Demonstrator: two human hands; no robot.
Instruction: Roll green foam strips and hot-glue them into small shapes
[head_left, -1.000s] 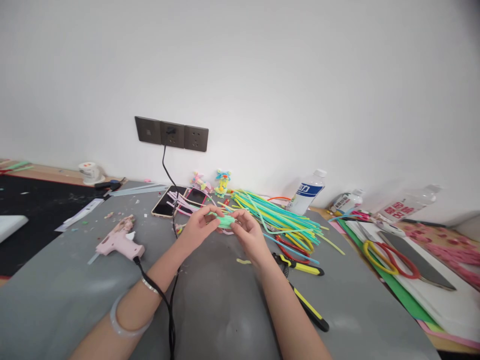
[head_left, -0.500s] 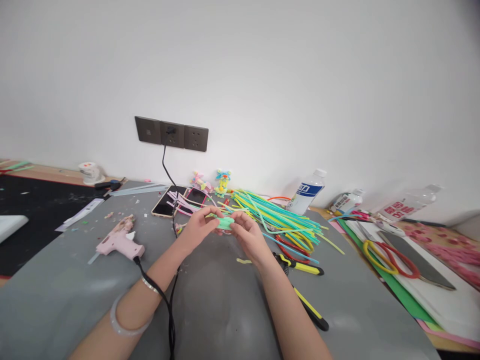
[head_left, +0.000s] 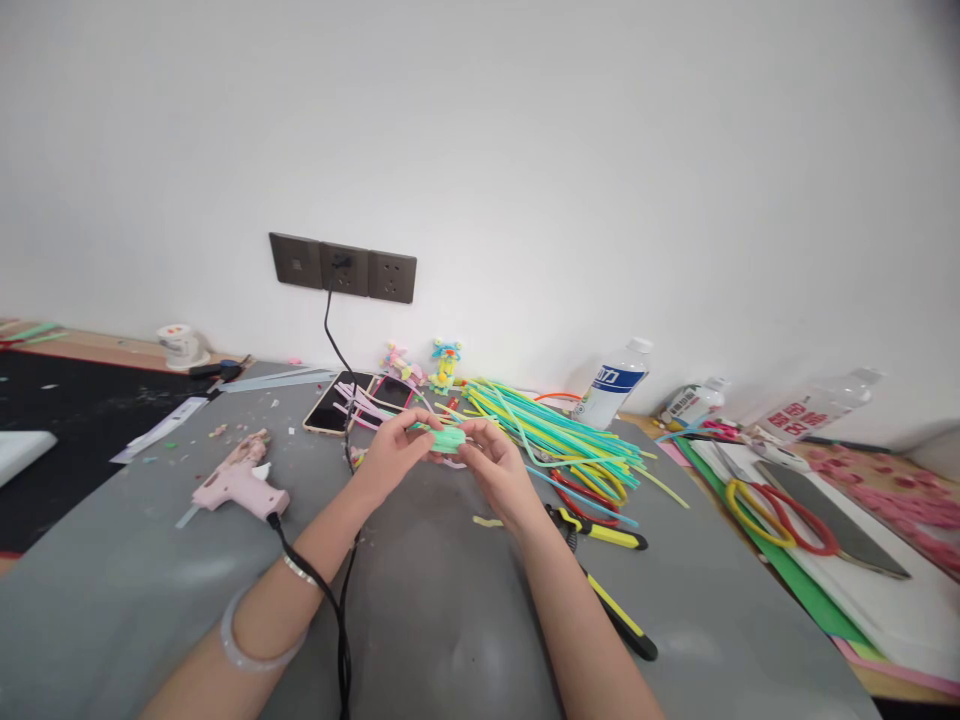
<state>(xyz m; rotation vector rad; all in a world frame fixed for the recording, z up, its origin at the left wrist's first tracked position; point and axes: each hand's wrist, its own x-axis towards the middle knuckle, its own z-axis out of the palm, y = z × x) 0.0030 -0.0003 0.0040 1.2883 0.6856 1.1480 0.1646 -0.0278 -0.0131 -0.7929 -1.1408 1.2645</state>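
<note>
Over the grey mat (head_left: 450, 610) both hands meet around a small mint-green bundle of chenille stems (head_left: 448, 438). My left hand (head_left: 396, 452) pinches its left end with curled fingers. My right hand (head_left: 496, 470) grips the right end, fingers bent around it. A pile of green, yellow and blue stems (head_left: 559, 432) lies just right of the hands. A short yellow scrap (head_left: 486, 522) rests on the mat under my right wrist.
A pink glue gun (head_left: 238, 483) lies left, its black cord (head_left: 341, 610) running under my left forearm. Two phones (head_left: 352, 400) sit behind the hands. Yellow-black pliers (head_left: 600, 530), a water bottle (head_left: 616, 382), red and yellow scissors (head_left: 784, 510) and a wall socket (head_left: 343, 267) are around.
The hands have lifted the green bundle slightly and turned it a little; their grip stays the same. Nothing else on the table has moved.
</note>
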